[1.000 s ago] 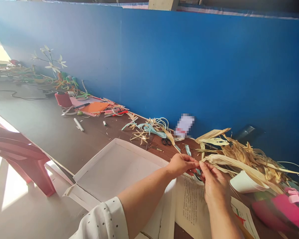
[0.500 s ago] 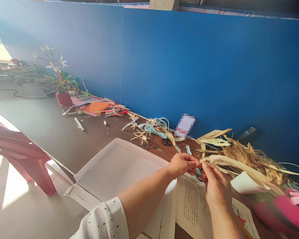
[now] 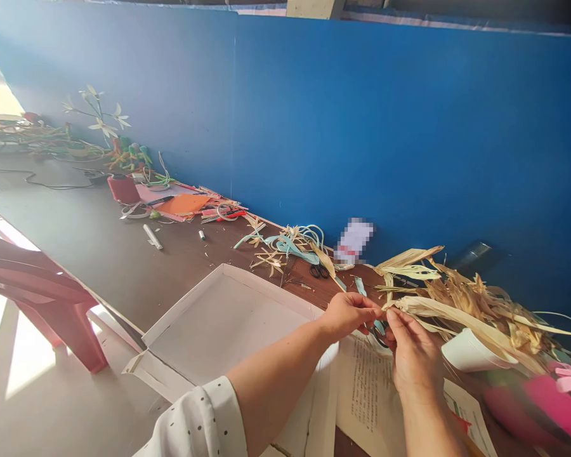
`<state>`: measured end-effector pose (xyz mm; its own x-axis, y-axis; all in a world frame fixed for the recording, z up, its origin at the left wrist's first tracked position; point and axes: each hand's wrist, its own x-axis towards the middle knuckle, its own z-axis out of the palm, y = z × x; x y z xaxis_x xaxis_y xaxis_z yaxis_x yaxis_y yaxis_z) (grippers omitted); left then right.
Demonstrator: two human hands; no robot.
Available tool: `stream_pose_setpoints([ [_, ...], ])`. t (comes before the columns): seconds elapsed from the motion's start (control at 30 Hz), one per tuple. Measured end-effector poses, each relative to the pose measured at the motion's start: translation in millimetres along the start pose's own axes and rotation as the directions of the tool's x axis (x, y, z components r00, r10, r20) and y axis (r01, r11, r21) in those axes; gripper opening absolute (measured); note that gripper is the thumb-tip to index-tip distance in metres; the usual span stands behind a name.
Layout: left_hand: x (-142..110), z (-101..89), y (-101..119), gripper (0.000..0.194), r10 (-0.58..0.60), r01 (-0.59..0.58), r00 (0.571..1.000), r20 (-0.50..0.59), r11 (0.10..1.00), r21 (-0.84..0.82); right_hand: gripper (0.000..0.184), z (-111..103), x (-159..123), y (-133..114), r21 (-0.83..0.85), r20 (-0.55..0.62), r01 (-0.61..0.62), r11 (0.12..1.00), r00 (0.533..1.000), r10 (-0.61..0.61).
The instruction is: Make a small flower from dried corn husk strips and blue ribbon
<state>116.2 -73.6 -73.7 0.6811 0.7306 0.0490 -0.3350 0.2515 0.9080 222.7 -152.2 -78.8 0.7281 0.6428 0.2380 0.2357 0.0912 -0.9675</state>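
My left hand [image 3: 349, 314] and my right hand [image 3: 413, 352] meet fingertip to fingertip over the table, both pinched closed. Between them shows a small pale bit of corn husk [image 3: 386, 308], mostly covered by the fingers. Just behind my right hand lies a long dry corn husk [image 3: 450, 311], part of a heap of brown husks [image 3: 485, 295]. Beneath the hands are scissors [image 3: 379, 335], partly hidden, and a printed page [image 3: 361, 387]. To the right, a white paper cup [image 3: 476, 352] lies tipped on its side.
A shallow white cardboard box lid [image 3: 209, 324] lies left of my arms. Black-handled scissors [image 3: 318, 271], blue strips [image 3: 295, 247] and husk flowers [image 3: 269, 260] lie along the blue partition [image 3: 361, 127]. A pink bag-like object [image 3: 537, 406] sits at right; a pink plastic chair [image 3: 42, 292] stands at left.
Almost nothing differs. Both hands keep the same pinch in the same place, and the view has shifted very slightly.
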Motion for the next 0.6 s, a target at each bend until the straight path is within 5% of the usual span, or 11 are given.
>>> stream_pose_setpoints([
  [0.6,-1.3,2.5,1.0,0.025,-0.064,0.064,0.998,-0.005,0.998,0.003,0.045,0.8,3.5,3.7,0.057,-0.003,-0.048,0.997,0.999,0.048],
])
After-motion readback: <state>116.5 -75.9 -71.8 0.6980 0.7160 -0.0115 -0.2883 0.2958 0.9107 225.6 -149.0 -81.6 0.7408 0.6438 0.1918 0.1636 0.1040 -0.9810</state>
